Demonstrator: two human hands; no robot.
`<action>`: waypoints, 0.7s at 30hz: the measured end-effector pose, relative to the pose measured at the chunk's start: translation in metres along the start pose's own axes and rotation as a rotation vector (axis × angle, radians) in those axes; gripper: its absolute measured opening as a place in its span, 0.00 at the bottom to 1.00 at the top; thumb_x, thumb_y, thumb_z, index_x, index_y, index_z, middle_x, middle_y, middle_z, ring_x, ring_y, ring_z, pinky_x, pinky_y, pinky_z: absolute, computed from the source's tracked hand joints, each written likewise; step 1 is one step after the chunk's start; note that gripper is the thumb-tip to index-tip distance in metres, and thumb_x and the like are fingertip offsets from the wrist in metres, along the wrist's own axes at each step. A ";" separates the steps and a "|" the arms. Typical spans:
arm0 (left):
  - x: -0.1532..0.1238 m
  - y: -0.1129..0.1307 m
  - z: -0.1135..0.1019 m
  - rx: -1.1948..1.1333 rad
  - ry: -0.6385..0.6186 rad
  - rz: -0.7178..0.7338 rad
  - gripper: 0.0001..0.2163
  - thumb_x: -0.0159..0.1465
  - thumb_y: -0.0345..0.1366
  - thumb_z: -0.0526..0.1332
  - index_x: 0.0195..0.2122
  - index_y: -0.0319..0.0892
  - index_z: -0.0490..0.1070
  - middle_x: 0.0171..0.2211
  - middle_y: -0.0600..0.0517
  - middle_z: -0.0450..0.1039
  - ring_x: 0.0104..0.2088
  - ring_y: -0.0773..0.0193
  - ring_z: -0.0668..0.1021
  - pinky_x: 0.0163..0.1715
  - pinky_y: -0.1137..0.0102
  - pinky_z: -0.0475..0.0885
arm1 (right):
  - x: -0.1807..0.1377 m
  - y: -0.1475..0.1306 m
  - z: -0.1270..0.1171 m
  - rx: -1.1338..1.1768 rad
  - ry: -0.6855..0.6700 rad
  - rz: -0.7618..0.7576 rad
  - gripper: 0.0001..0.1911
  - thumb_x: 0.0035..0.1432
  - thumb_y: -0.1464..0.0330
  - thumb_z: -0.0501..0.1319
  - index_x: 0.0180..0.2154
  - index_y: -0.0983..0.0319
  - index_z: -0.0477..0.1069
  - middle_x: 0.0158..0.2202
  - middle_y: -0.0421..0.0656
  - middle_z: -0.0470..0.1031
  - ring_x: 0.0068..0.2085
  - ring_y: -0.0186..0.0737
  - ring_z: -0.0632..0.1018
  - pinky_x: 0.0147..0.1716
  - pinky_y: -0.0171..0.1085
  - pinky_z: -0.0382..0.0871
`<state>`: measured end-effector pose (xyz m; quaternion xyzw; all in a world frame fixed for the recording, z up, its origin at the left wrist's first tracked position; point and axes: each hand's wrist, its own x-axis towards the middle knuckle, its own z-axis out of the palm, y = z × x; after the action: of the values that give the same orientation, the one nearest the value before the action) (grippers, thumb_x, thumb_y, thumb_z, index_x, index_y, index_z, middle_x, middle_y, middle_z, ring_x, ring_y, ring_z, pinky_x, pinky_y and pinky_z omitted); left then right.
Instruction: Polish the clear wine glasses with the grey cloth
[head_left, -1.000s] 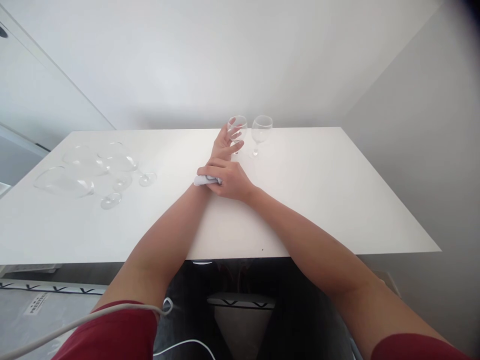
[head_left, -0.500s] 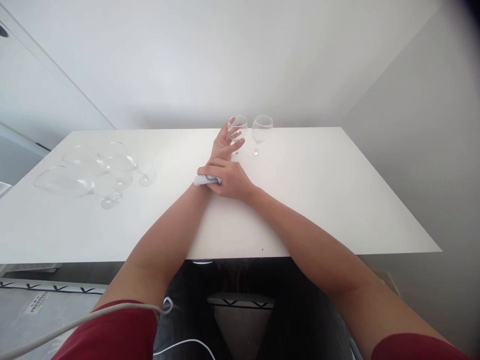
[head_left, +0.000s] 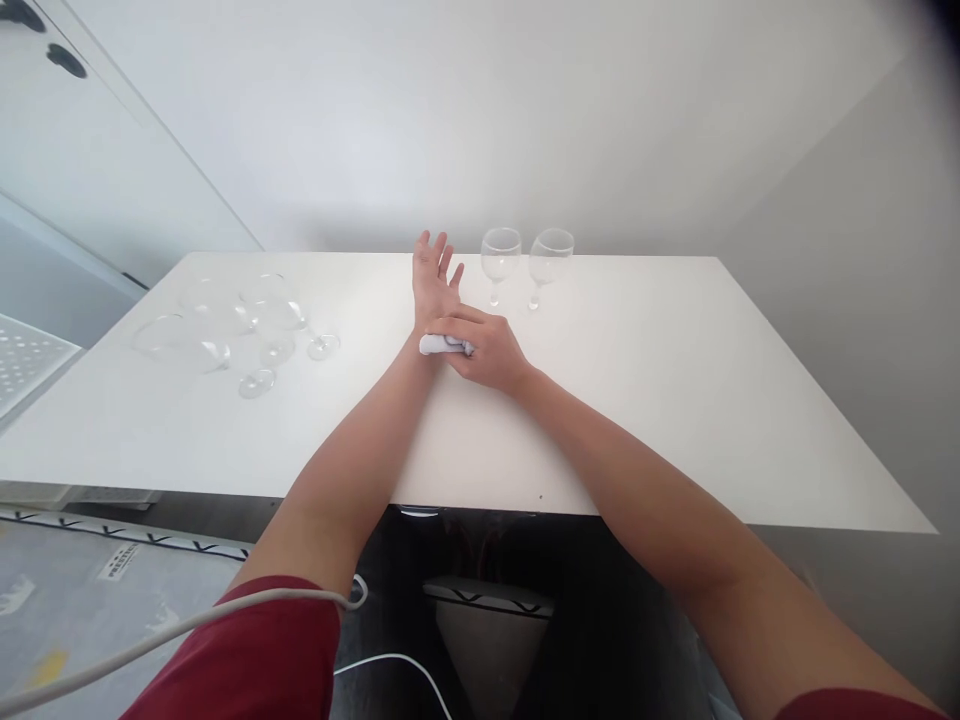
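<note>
My left hand [head_left: 433, 275] stretches forward over the white table [head_left: 675, 380], fingers spread and holding nothing, a little left of two upright wine glasses [head_left: 500, 260] [head_left: 550, 262] near the far edge. My right hand [head_left: 486, 350] rests on the table against my left wrist, fingers closed round a small white cloth [head_left: 441, 345].
Several wine glasses lie on their sides at the table's left [head_left: 232, 325]. A white wall runs behind the table. A grey cable [head_left: 172, 635] crosses my left sleeve. A perforated white surface [head_left: 26, 360] shows at far left, below the table level.
My left hand has come off the nearer upright glass and moved left with the fingers open. The view has shifted a little to the left. My right hand keeps the cloth.
</note>
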<state>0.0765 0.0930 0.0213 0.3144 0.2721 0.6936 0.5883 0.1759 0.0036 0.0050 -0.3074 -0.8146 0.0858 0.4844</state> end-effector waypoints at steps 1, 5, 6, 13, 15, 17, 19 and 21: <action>0.002 0.003 -0.004 -0.037 0.043 0.006 0.21 0.80 0.55 0.53 0.68 0.56 0.70 0.73 0.50 0.68 0.78 0.55 0.66 0.76 0.53 0.65 | 0.000 0.002 0.000 0.011 0.017 0.011 0.14 0.64 0.76 0.61 0.44 0.58 0.83 0.41 0.42 0.82 0.35 0.35 0.78 0.35 0.35 0.70; 0.008 0.020 -0.022 -0.182 0.168 0.035 0.18 0.80 0.54 0.54 0.64 0.55 0.72 0.74 0.52 0.66 0.77 0.62 0.66 0.73 0.61 0.69 | 0.001 0.008 -0.002 0.039 0.049 0.052 0.16 0.61 0.77 0.61 0.44 0.58 0.84 0.39 0.42 0.80 0.33 0.35 0.76 0.34 0.35 0.69; 0.007 0.026 -0.026 -0.218 0.191 0.045 0.17 0.81 0.52 0.54 0.63 0.56 0.73 0.75 0.53 0.65 0.77 0.63 0.66 0.73 0.63 0.70 | 0.001 0.009 -0.002 0.042 0.050 0.063 0.17 0.60 0.77 0.61 0.45 0.58 0.84 0.39 0.42 0.80 0.33 0.35 0.76 0.34 0.35 0.69; -0.025 0.064 -0.046 -0.374 0.260 0.200 0.21 0.77 0.61 0.56 0.59 0.55 0.74 0.74 0.53 0.67 0.76 0.63 0.68 0.70 0.64 0.75 | 0.000 0.015 -0.002 0.110 0.026 0.148 0.19 0.55 0.78 0.60 0.44 0.58 0.84 0.40 0.42 0.82 0.35 0.38 0.79 0.37 0.37 0.71; -0.034 0.068 -0.050 -0.388 0.272 0.249 0.25 0.74 0.66 0.57 0.56 0.52 0.74 0.73 0.51 0.67 0.76 0.61 0.67 0.70 0.62 0.76 | 0.000 0.016 -0.001 0.115 0.024 0.172 0.19 0.54 0.78 0.60 0.43 0.58 0.84 0.40 0.43 0.82 0.35 0.39 0.79 0.37 0.38 0.72; -0.038 0.071 -0.055 -0.420 0.260 0.293 0.28 0.71 0.69 0.58 0.52 0.49 0.74 0.73 0.48 0.68 0.77 0.59 0.66 0.70 0.60 0.76 | 0.000 0.016 -0.002 0.112 0.000 0.194 0.19 0.54 0.77 0.60 0.42 0.57 0.84 0.39 0.42 0.82 0.34 0.39 0.78 0.37 0.39 0.71; -0.038 0.074 -0.062 -0.454 0.240 0.342 0.30 0.67 0.71 0.62 0.49 0.48 0.74 0.72 0.44 0.69 0.78 0.56 0.65 0.70 0.58 0.76 | 0.000 0.015 -0.003 0.120 -0.023 0.199 0.19 0.54 0.77 0.60 0.42 0.57 0.84 0.39 0.42 0.82 0.34 0.39 0.78 0.37 0.39 0.71; -0.035 0.076 -0.070 -0.460 0.242 0.398 0.30 0.64 0.71 0.65 0.47 0.48 0.74 0.70 0.43 0.72 0.77 0.55 0.66 0.70 0.56 0.76 | 0.000 0.014 -0.004 0.130 -0.030 0.199 0.19 0.53 0.77 0.59 0.42 0.57 0.84 0.39 0.42 0.82 0.34 0.39 0.78 0.37 0.39 0.72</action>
<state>-0.0214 0.0462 0.0284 0.1354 0.1092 0.8705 0.4604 0.1849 0.0144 0.0006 -0.3534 -0.7799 0.1908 0.4800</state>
